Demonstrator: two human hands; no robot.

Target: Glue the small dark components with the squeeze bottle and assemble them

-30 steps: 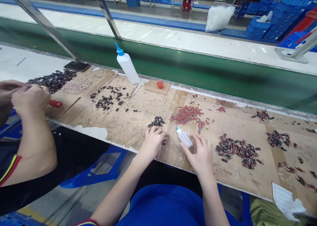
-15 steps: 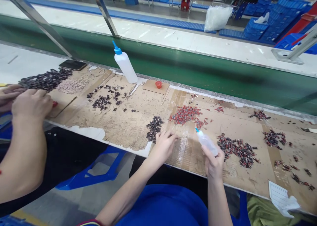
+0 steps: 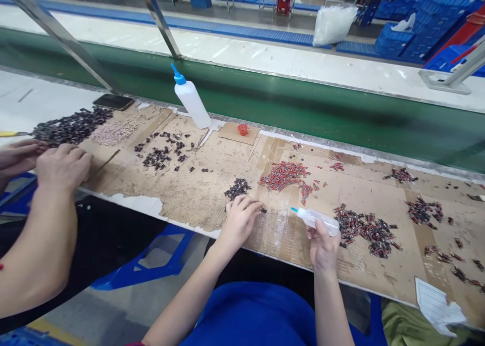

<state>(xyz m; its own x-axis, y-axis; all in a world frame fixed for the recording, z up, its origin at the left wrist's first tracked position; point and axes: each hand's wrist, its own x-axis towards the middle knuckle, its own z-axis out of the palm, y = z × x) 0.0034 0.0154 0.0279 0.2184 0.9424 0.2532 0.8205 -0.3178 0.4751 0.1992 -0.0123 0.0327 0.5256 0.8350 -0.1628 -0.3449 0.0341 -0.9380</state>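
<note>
Small bottle: smooth translucent plastic. Tall bottle: milky plastic, soft sheen. Cardboard: matt, scuffed, torn rough along its front edge. Tape over it: glossy, wrinkled. Post: shiny bare metal. Green surface: smooth, slight sheen. Shirt: matt blue cloth. Slip: paper, ragged edge.
</note>
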